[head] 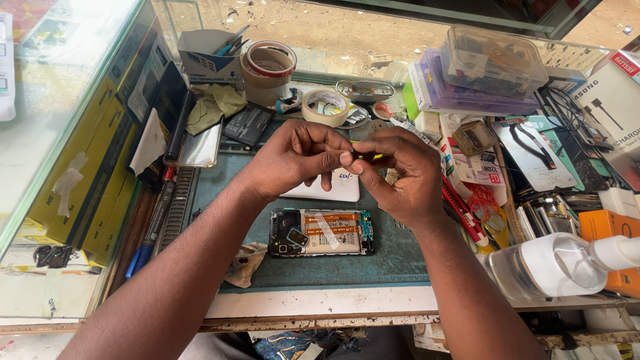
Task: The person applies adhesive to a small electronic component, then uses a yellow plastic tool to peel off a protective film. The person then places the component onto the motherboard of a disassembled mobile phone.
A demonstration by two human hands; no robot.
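Small yellow-tipped piece [373,157], too tiny to identify, pinched between fingertips of both hands, raised above the middle of the dark green work mat [373,263]. Left hand [300,157] curled in from the left, thumb and forefinger pressed together at the piece; right hand [400,173] closed in from the right, fingers bent around the same spot, knuckles touching the left hand's fingertips. Directly below, flat on the mat, an opened black smartphone [321,233] with back cover removed, orange-labelled battery and circuit board exposed. Just behind the phone and partly hidden under the hands, a white flat rectangular cover [333,188]. Near the phone's left lower corner, a crumpled beige cloth [245,263]. Farther back on the tabletop, a cream roll of masking tape [325,107] lying flat, beside a taller roll of tape with a red rim [268,70] and a white cardboard box holding pens [212,59]. To the left, an olive-green rag [215,103], a silver phone [200,145] leaning, and stacked yellow boxes [80,180] behind glass. To the right, clear plastic lidded containers [490,63] stacked, red-handled tools [460,207], an orange box [603,227], and a clear plastic spray bottle [553,267] lying near the front edge.
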